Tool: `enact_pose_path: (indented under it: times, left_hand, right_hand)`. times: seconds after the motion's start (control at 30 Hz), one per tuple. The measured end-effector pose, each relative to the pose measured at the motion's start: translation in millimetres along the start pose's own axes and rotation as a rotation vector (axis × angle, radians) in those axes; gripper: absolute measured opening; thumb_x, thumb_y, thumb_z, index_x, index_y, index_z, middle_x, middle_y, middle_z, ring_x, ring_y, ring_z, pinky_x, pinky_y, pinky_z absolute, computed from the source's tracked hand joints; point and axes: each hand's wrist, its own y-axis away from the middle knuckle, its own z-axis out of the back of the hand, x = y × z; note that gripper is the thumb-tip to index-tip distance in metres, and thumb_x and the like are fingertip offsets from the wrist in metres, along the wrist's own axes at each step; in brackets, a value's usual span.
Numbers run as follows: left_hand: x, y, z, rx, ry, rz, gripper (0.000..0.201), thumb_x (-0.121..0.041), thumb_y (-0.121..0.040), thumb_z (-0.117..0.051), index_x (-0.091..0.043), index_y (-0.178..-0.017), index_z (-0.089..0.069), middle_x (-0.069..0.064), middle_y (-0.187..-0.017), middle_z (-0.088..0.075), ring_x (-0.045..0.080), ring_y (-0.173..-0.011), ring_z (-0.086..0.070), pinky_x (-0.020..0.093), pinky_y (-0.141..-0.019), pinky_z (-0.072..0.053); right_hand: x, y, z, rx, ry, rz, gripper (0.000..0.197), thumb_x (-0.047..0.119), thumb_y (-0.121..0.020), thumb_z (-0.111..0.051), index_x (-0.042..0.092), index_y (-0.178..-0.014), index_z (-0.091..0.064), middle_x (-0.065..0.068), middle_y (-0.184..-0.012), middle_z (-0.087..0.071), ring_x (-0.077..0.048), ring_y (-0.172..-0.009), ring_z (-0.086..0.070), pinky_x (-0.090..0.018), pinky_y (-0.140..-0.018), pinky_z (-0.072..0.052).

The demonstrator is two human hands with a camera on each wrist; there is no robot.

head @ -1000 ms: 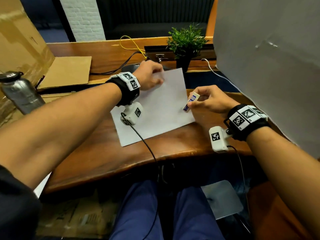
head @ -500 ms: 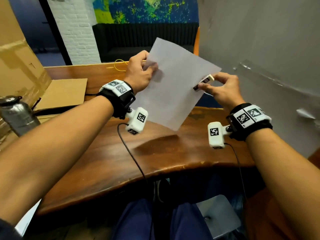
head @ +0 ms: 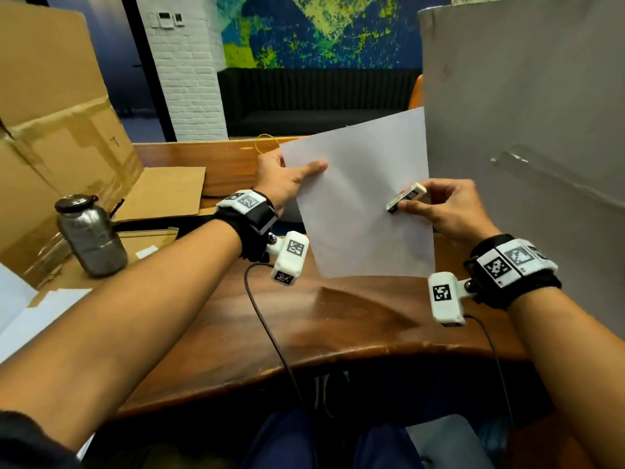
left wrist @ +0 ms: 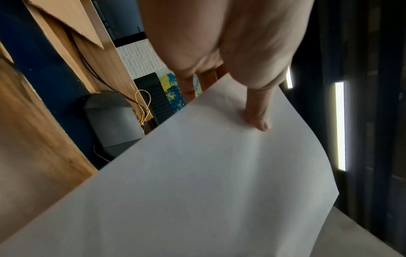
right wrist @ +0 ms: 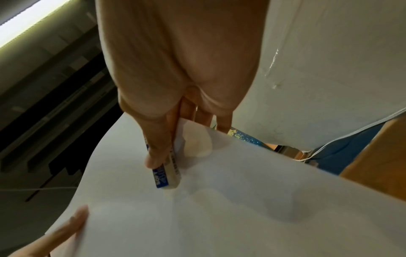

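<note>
A blank white sheet of paper point(head: 362, 198) is held upright in the air above the wooden desk point(head: 304, 326). My left hand point(head: 287, 176) pinches its left edge, thumb on the near face and fingers behind. My right hand point(head: 443, 204) holds the right edge, and its thumb presses a small white eraser point(head: 406, 197) with a blue printed sleeve against the paper's near face. The left wrist view shows my thumb lying flat on the paper point(left wrist: 197, 173). In the right wrist view the eraser point(right wrist: 168, 175) sits under my thumb on the paper point(right wrist: 241, 208).
A steel bottle point(head: 89, 236) stands at the left on flattened cardboard point(head: 162, 191). A big cardboard box point(head: 50, 130) fills the far left. A grey board point(head: 527, 130) rises at the right. A black cable point(head: 267, 333) from the wrist camera trails over the desk's front edge.
The paper lay flat on the desk a second ago; both hands have lifted it upright, and since half a second ago it has turned squarer to me. The eraser stayed in my right hand.
</note>
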Motion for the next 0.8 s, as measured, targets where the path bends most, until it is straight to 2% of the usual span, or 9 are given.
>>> enact_pose_path:
  times: [0.07, 0.17, 0.27, 0.33, 0.37, 0.43, 0.63, 0.73, 0.8]
  left_hand:
    - [-1, -3, 2, -0.049, -0.011, 0.003, 0.02, -0.02, -0.081, -0.079, -0.006, -0.093, -0.071, 0.006, -0.091, -0.075, 0.019, -0.081, -0.072, 0.038, -0.077, -0.06]
    - [-5, -9, 6, -0.097, -0.084, 0.057, 0.037, -0.041, -0.095, -0.06, -0.006, -0.084, -0.065, 0.011, -0.087, -0.069, 0.023, -0.078, -0.064, 0.04, -0.075, -0.055]
    - [-12, -8, 12, -0.083, -0.029, 0.144, 0.051, -0.052, -0.1, -0.04, -0.007, -0.088, -0.06, 0.005, -0.088, -0.066, 0.02, -0.082, -0.061, 0.032, -0.075, -0.048]
    - [-14, -3, 18, -0.008, -0.006, 0.132, 0.041, -0.048, -0.097, -0.051, -0.011, -0.092, -0.066, -0.001, -0.085, -0.072, 0.017, -0.08, -0.066, 0.035, -0.08, -0.051]
    - [-14, 0, 22, 0.048, -0.023, 0.1, 0.028, -0.038, -0.094, -0.063, -0.011, -0.099, -0.067, 0.001, -0.093, -0.074, 0.017, -0.085, -0.07, 0.036, -0.082, -0.054]
    - [-12, 5, 27, 0.075, -0.077, 0.04, 0.033, -0.018, -0.084, -0.077, -0.007, -0.113, -0.065, 0.009, -0.108, -0.073, 0.02, -0.095, -0.072, 0.037, -0.084, -0.058]
    - [-16, 4, 29, -0.087, -0.116, 0.051, 0.049, -0.045, -0.098, -0.053, 0.001, -0.107, -0.065, 0.015, -0.1, -0.072, 0.026, -0.088, -0.069, 0.041, -0.078, -0.055]
    - [-14, 8, 33, 0.032, -0.168, 0.023, 0.043, -0.029, -0.083, -0.077, -0.007, -0.117, -0.061, 0.006, -0.102, -0.074, 0.017, -0.092, -0.073, 0.035, -0.077, -0.06]
    - [-9, 8, 35, 0.028, -0.241, 0.0, 0.042, -0.022, -0.082, -0.079, -0.008, -0.117, -0.059, 0.005, -0.103, -0.074, 0.014, -0.089, -0.073, 0.034, -0.075, -0.061]
  right_hand:
    - [2, 2, -4, -0.012, -0.011, -0.001, 0.019, 0.001, -0.075, -0.082, -0.003, -0.091, -0.074, -0.011, -0.09, -0.074, -0.01, -0.079, -0.07, -0.017, -0.073, -0.052]
    - [1, 2, -6, -0.011, -0.031, -0.01, 0.018, 0.007, -0.074, -0.083, 0.006, -0.091, -0.076, -0.001, -0.084, -0.076, -0.007, -0.076, -0.069, -0.014, -0.067, -0.05]
    - [4, 5, -8, -0.013, -0.077, -0.028, 0.023, 0.005, -0.076, -0.081, 0.0, -0.097, -0.075, -0.011, -0.092, -0.075, -0.013, -0.08, -0.07, -0.017, -0.07, -0.053]
    - [6, 6, -10, -0.015, -0.095, -0.037, 0.026, 0.002, -0.077, -0.08, -0.005, -0.101, -0.073, -0.016, -0.096, -0.073, -0.015, -0.081, -0.07, -0.017, -0.071, -0.054]
    - [7, 7, -12, -0.011, -0.1, -0.044, 0.027, 0.002, -0.077, -0.079, -0.005, -0.102, -0.072, -0.016, -0.096, -0.073, -0.015, -0.081, -0.07, -0.018, -0.071, -0.054]
    - [9, 8, -13, 0.001, -0.104, -0.064, 0.028, 0.003, -0.077, -0.08, -0.004, -0.102, -0.073, -0.016, -0.097, -0.074, -0.016, -0.082, -0.07, -0.019, -0.071, -0.055]
    - [7, 9, -16, -0.006, -0.099, -0.089, 0.026, 0.004, -0.075, -0.082, 0.0, -0.099, -0.075, -0.007, -0.089, -0.076, -0.014, -0.08, -0.069, -0.015, -0.069, -0.052]
    - [5, 11, -14, -0.012, -0.097, -0.1, 0.027, 0.002, -0.075, -0.081, -0.003, -0.101, -0.074, -0.011, -0.093, -0.075, -0.015, -0.083, -0.069, -0.016, -0.076, -0.053]
    - [3, 12, -14, -0.006, -0.098, -0.112, 0.029, 0.002, -0.075, -0.08, -0.005, -0.102, -0.073, -0.014, -0.095, -0.074, -0.017, -0.084, -0.07, -0.017, -0.079, -0.054]
